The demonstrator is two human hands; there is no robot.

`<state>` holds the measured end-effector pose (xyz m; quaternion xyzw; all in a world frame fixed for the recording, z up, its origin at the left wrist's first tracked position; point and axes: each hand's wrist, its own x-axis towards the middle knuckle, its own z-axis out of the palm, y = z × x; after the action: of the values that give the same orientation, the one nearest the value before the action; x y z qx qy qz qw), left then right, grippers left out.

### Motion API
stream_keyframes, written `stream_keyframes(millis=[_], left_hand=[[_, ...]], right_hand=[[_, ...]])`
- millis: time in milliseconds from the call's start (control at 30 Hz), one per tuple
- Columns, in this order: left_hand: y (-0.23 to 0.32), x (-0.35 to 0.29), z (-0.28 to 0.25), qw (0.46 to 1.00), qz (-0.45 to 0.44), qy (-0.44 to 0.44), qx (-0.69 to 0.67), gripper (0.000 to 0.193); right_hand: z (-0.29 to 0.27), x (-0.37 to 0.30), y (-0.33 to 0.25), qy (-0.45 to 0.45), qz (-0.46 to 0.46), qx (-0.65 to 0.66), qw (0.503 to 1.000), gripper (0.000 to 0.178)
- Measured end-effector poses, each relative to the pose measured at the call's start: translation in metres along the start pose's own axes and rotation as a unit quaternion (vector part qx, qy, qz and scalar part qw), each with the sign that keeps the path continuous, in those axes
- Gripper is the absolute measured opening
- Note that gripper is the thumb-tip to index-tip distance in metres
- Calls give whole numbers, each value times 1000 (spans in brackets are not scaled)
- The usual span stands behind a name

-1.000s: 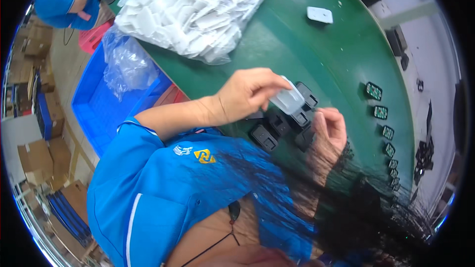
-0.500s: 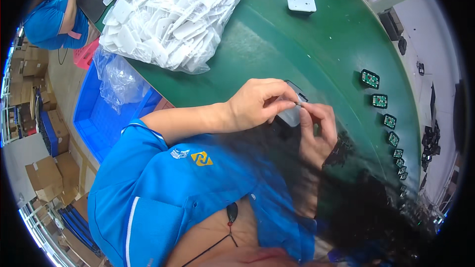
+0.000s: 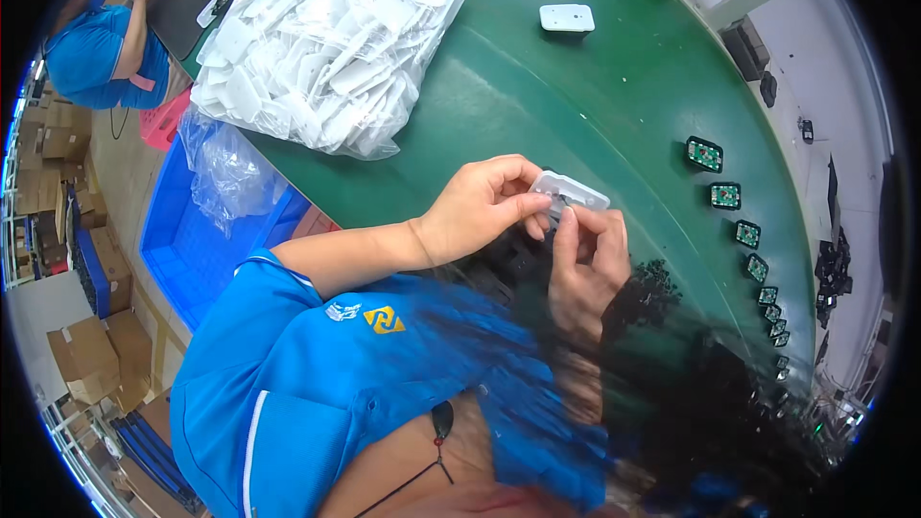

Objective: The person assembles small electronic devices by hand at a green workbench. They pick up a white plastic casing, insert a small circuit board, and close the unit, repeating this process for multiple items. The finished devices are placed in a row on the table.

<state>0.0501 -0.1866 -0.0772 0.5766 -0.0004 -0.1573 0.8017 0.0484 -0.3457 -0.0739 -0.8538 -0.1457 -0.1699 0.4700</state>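
Note:
Over the near part of the green table my left hand [image 3: 484, 211] grips a shallow white plastic cover [image 3: 587, 194] by its left end, thumb on its face. My right hand [image 3: 592, 264] is closed in a pinch at the cover's near edge, thumb and forefinger together. A small dark part [image 3: 564, 200] shows at these fingertips, against the cover; its kind is too small to make out. Loose dark hair hides my right forearm and some table below. Small black pieces [image 3: 657, 280] lie heaped beside my right hand.
A clear bag of white plastic covers [image 3: 326, 48] lies far left. A white-topped case [image 3: 567, 18] stands beyond my hands. Several black housings with green circuit boards [image 3: 726, 196] line the table's right edge. A blue crate [image 3: 182, 240] stands at left; a co-worker's sleeve [image 3: 91, 58] shows behind.
The white cover has come up into my left hand and turned its face into view. My right hand has shifted left and slightly down, its fingertips now against the cover.

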Motion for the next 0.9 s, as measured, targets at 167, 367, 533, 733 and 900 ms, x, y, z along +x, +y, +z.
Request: stream_keyframes(millis=[167,367,533,733,900], left_hand=[[-8,-5,0,998,67,-11,-13,10],[-4,-7,1,929,280,9,241,13],[-4,-6,4,954,238,63,171,8],[-3,-9,-4,952,217,-4,214,9],[-11,-6,-2,921,290,-18,259,10]], right_hand=[[9,-11,20,-48,73,-28,996,13],[3,-4,-21,-27,145,96,984,16],[13,-12,-16,-20,145,144,979,16],[4,-10,-10,-26,62,59,996,13],[3,-13,1,-14,24,99,995,13]])
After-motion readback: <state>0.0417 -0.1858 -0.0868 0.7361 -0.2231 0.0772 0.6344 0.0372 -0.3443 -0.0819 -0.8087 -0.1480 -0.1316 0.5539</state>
